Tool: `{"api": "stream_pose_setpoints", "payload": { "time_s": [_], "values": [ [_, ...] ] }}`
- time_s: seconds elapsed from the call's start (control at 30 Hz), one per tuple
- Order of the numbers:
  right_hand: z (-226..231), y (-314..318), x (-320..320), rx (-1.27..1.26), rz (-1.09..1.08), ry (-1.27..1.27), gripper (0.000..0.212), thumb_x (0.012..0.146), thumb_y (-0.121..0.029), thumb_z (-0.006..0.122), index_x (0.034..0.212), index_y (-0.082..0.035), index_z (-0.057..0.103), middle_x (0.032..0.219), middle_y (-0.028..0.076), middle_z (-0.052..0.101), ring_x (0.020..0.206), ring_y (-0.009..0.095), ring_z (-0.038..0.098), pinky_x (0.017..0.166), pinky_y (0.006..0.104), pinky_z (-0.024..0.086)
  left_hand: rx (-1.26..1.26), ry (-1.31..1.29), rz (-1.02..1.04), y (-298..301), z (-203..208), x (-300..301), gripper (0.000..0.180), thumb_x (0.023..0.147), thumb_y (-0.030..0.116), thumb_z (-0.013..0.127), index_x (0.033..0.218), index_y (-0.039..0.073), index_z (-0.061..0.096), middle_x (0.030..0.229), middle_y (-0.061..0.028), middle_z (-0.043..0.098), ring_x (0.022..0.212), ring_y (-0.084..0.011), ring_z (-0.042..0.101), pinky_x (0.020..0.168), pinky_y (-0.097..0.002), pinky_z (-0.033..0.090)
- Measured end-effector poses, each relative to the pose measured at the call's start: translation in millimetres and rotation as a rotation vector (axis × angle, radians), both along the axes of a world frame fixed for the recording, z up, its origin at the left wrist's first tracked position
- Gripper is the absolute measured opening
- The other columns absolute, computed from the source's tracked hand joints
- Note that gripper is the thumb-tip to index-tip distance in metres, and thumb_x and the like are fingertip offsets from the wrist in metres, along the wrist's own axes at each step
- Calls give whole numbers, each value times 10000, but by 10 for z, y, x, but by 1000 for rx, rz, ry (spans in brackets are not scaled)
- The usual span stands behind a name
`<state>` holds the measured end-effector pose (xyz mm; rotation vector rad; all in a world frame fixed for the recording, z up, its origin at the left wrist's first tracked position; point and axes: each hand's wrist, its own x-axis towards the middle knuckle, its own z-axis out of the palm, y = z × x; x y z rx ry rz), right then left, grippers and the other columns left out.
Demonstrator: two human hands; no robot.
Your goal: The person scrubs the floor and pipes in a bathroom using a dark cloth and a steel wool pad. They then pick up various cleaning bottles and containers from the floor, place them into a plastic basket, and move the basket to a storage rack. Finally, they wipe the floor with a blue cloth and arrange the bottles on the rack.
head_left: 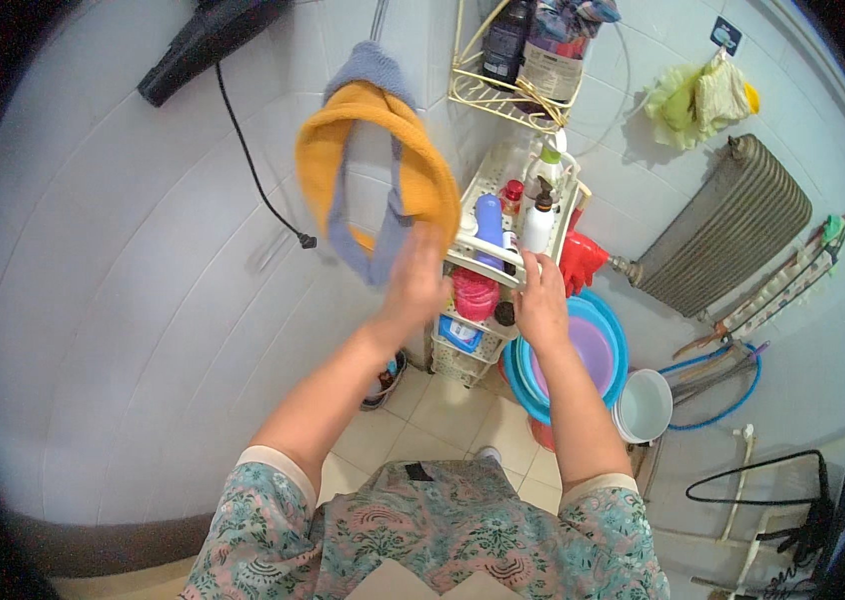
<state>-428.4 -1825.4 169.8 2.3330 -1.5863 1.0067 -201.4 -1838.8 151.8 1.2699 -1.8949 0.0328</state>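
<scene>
A cream tiered storage rack (491, 262) stands in the corner, holding bottles on its top tier. My right hand (543, 308) is closed at the right end of its front rail, fingers curled over the edge. Motion smears my left hand (417, 282), which is near the rack's left end and overlaps a hanging yellow and grey-blue cloth (333, 135); whether it touches either is unclear. On the top tier stand a white pump bottle (539, 222), a blue-purple bottle (489, 225) and a red-capped container (512, 192). A pink mesh-like item (475, 295) sits on the tier below.
A wire corner shelf (503, 100) with bottles hangs above. Right of the rack are red rubber gloves (581, 262), nested basins (615, 330), a white bucket (643, 405) and a ribbed radiator (733, 230). A black hair dryer (208, 45) hangs at upper left, its cord (243, 160) dangling.
</scene>
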Motion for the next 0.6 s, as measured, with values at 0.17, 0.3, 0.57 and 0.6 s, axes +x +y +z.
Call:
{"api": "stream_pose_setpoints", "payload": {
  "time_s": [0.17, 0.3, 0.57, 0.6],
  "values": [
    [33, 2, -24, 5, 13, -48, 691, 671, -8, 684, 1302, -79, 412, 1198, 197, 454, 1078, 393, 464, 953, 456, 388, 292, -138, 139, -25, 135, 355, 518, 811, 141, 541, 1295, -7, 433, 1308, -206, 476, 1192, -372, 464, 1002, -415, 382],
    [-4, -29, -55, 45, 19, -28, 776, 664, -13, 701, 1349, -76, 342, 1234, 198, 414, 1129, 391, 434, 982, 460, 374, 637, -229, 36, 196, 420, 161, 351, 839, 203, 538, 1149, 42, 570, 1137, -175, 602, 1028, -326, 584, 888, -408, 459],
    [109, 11, -208, 135, 146, -69, 813, 674, -42, 713, 1385, -79, 322, 1315, 206, 369, 1206, 393, 384, 1021, 473, 333, 414, 123, -7, 264, 705, -454, 314, 816, 130, 610, 1126, 86, 590, 1086, -121, 605, 1014, -305, 567, 849, -380, 465],
    [108, 21, -244, 117, 145, -52, 810, 678, -53, 715, 1387, -83, 325, 1324, 213, 364, 1232, 388, 368, 1032, 487, 317, 207, 82, -30, 208, 663, -505, 345, 803, 114, 624, 1144, 87, 577, 1126, -114, 581, 1055, -302, 542, 875, -381, 451]
  ]
}}
